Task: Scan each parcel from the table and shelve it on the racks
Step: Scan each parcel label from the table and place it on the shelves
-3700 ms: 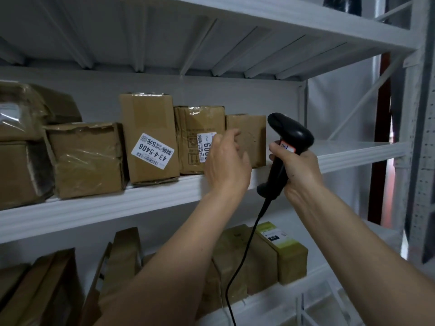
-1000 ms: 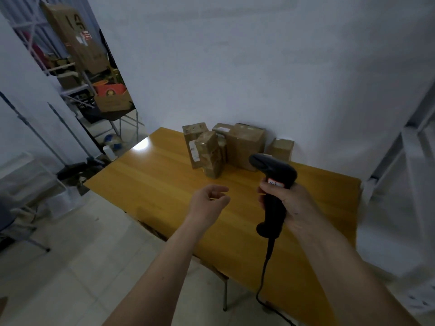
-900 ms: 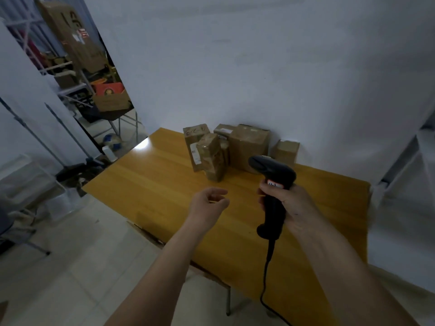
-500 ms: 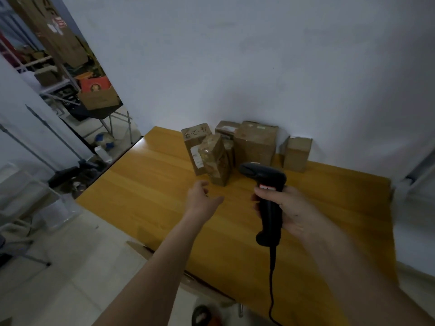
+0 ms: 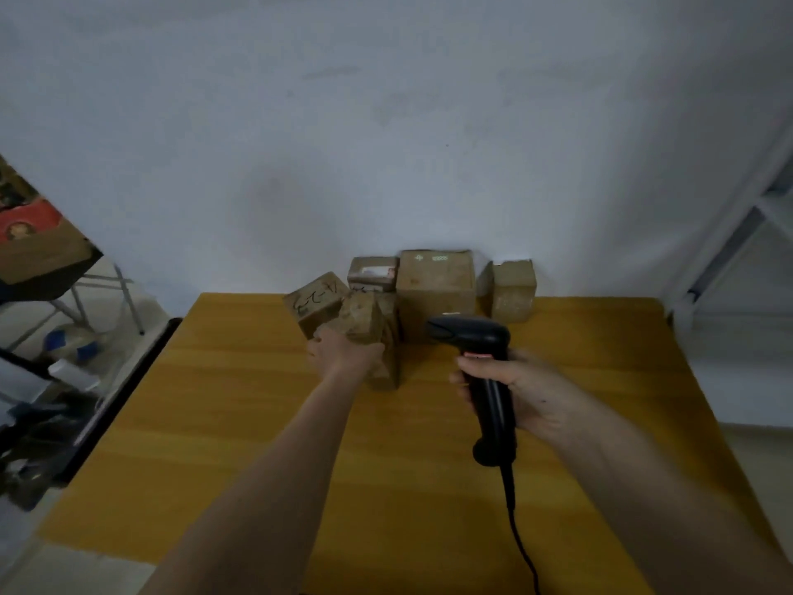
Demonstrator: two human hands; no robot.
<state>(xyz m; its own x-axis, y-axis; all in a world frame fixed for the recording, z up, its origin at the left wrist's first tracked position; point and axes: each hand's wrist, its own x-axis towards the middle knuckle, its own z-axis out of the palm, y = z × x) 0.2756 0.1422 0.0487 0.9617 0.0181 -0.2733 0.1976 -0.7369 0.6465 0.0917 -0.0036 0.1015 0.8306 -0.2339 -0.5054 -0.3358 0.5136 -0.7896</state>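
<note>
The left hand [image 5: 343, 352] grips a taped parcel [image 5: 362, 322] among boxes at the bench's [image 5: 214, 423] far edge, while the right hand [image 5: 510, 392] holds the scanner [image 5: 482, 358] over bare wood.

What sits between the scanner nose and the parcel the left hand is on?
Nothing visible. The scanner in the right hand points left across a bare strip of table; the tape-wrapped parcel under the left hand is the nearest box.

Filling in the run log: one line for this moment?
left hand: grips tilted parcel | right hand: holds scanner | table
</note>
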